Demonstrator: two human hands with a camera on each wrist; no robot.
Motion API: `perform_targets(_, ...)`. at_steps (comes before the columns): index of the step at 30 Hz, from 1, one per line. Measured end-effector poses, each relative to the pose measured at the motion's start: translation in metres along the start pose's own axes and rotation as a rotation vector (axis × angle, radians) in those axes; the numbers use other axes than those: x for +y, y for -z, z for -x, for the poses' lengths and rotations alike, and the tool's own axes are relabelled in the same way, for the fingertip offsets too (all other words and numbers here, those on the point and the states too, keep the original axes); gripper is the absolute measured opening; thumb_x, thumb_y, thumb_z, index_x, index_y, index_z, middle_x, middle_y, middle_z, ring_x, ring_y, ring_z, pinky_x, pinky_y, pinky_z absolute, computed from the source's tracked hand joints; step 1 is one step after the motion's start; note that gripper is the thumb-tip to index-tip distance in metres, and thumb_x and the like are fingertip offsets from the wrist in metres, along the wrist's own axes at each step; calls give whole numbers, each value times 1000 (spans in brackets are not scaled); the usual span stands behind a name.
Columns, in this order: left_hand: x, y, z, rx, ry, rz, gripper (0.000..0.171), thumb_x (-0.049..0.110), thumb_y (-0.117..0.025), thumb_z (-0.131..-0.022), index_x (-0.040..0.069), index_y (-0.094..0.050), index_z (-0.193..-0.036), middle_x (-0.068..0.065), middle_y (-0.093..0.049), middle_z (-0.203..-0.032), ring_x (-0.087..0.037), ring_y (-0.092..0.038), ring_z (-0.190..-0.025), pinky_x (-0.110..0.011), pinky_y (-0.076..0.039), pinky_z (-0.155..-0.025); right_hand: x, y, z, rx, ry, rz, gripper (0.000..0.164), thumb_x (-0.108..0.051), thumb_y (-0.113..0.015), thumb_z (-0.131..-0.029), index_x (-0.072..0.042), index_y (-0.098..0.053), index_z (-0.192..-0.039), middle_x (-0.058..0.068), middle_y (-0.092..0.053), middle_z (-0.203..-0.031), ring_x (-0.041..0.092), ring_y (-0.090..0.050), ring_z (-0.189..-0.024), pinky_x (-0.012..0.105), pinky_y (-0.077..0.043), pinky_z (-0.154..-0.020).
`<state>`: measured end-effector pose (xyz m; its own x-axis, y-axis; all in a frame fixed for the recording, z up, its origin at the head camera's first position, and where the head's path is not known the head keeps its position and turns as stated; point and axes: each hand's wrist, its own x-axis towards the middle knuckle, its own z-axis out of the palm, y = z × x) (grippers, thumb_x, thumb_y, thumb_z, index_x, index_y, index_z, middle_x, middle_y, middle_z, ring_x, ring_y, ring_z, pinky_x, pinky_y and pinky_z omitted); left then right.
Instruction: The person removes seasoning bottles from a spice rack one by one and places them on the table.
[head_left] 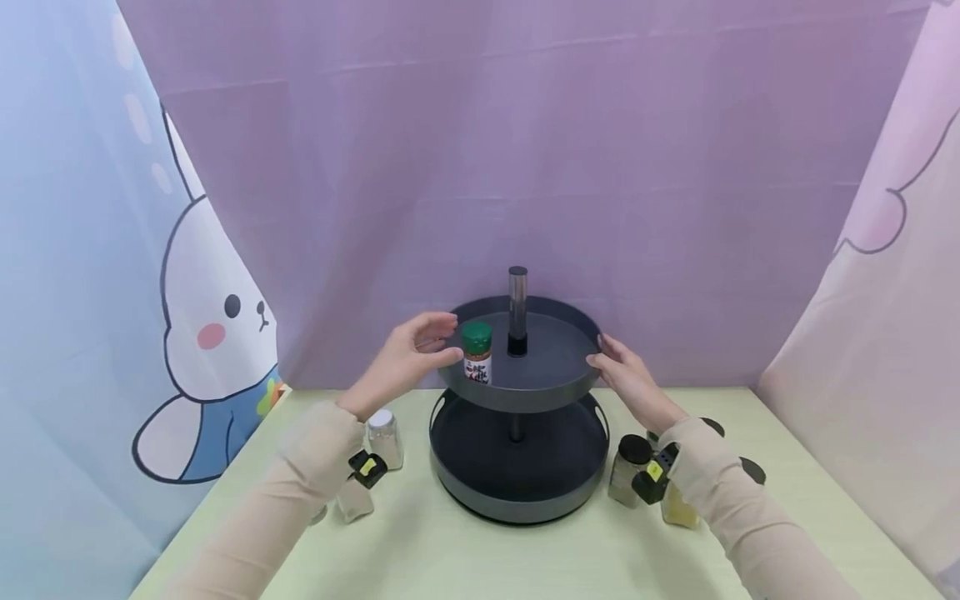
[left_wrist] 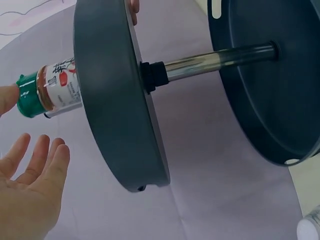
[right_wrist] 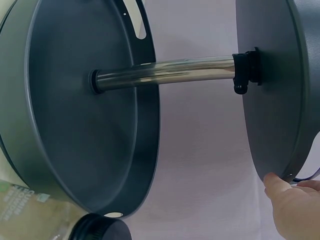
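A small spice jar (head_left: 477, 354) with a green cap and a white label stands on the left part of the upper tray (head_left: 555, 325) of a dark two-tier rack. Beside it my left hand (head_left: 411, 354) is spread, thumb close to the cap. In the left wrist view the fingers (left_wrist: 47, 167) are apart from the jar and hold nothing. My right hand (head_left: 632, 383) grips the right rim of the upper tray at its handle cutout. Seen from the right wrist, the thumb (right_wrist: 272, 182) lies against the rim.
Below is the wide lower tray (head_left: 517, 500), joined by a metal post (right_wrist: 165, 72). A white-capped jar (head_left: 385, 442) and another pale jar (head_left: 355, 500) are at the left. Several black-capped jars, including one (head_left: 628, 471), stand right, partly behind the sleeve. A purple curtain (head_left: 525, 167) hangs behind.
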<state>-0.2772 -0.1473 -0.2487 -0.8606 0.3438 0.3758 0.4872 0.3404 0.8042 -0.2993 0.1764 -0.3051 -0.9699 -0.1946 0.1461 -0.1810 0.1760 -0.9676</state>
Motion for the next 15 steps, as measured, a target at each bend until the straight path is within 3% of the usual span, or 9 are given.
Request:
perform_targets(9,2,-13,-7,-51,32,34,59,16,-67,-83,7,-40,-136,-17,-50,-133,-28,-52,-115,-46,-47,-97,0,-4,1,-3,-2,1,69,-18,-44,-97,-2,1,-147,15,-1,-156,31,-11,-138,51,-16,-114)
perform_targets(15,3,-17,-5,-79,61,43,60,16,-67,-83,10,-40,-136,-17,-57,-123,-24,-57,-107,-47,-51,-91,2,-7,1,-15,-3,-6,71,-17,-45,-96,-2,2,-147,16,0,-156,31,-11,-138,51,-16,-114)
